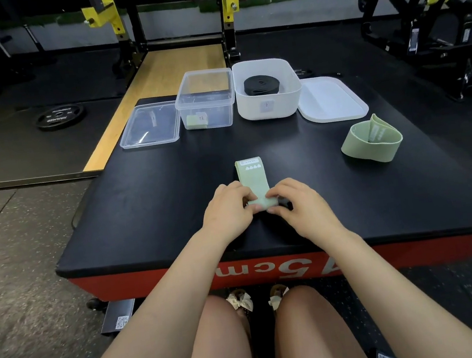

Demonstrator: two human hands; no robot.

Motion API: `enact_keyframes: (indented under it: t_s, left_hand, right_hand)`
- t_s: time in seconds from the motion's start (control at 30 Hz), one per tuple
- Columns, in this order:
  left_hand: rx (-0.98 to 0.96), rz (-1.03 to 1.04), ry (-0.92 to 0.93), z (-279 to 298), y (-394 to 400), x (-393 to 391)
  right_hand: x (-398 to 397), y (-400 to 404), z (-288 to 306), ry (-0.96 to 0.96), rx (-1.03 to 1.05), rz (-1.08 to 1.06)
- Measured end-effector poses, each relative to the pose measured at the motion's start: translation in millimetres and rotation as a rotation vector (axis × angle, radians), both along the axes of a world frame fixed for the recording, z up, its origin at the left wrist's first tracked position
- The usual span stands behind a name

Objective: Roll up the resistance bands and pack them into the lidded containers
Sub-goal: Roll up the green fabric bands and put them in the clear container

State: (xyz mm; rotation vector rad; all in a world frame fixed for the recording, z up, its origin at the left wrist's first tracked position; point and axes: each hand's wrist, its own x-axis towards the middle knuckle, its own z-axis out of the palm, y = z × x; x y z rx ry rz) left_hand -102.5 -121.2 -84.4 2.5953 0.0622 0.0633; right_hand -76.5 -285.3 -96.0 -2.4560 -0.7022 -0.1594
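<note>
Head view: black desk (147,196) with a red front edge. At the far side, a clear container (205,100) stands open, holding one rolled light-green band (196,121) in its near-left corner; its clear lid (149,125) lies flat just to its left. Beside it on the right, a white container (269,100) stands open with a coiled black band (261,84) inside; its white lid (330,98) lies flat on the desk at its right. A loose green loop band (372,141) sits well apart at the right. Near the desk's front centre, a green band (251,176) lies flat, its near end partly rolled. Left hand (228,207) and right hand (297,200) both pinch that rolled end, each grip curled on it.
</note>
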Motion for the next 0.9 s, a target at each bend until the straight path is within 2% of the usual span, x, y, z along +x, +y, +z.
enact_keyframes:
  t_s: [0.13, 0.37, 0.43, 0.63, 0.9]
  left_hand:
    - [0.013, 0.020, 0.012, 1, 0, 3]
    - [-0.018, 0.068, -0.080, -5, -2, -3]
    - [-0.041, 0.100, -0.093, -7, -4, -3]
    - [-0.170, 0.155, -0.087, -8, -5, -2]
    - [-0.078, 0.119, -0.036, -2, -2, 6]
  right_hand:
    - [8, 2, 1, 0.030, -0.030, -0.006]
    - [21, 5, 9, 0.118, -0.122, -0.034]
    - [22, 6, 9, 0.160, -0.100, -0.060]
    - [11, 3, 4, 0.243, 0.166, -0.155]
    - [12, 3, 4, 0.219, 0.104, -0.132]
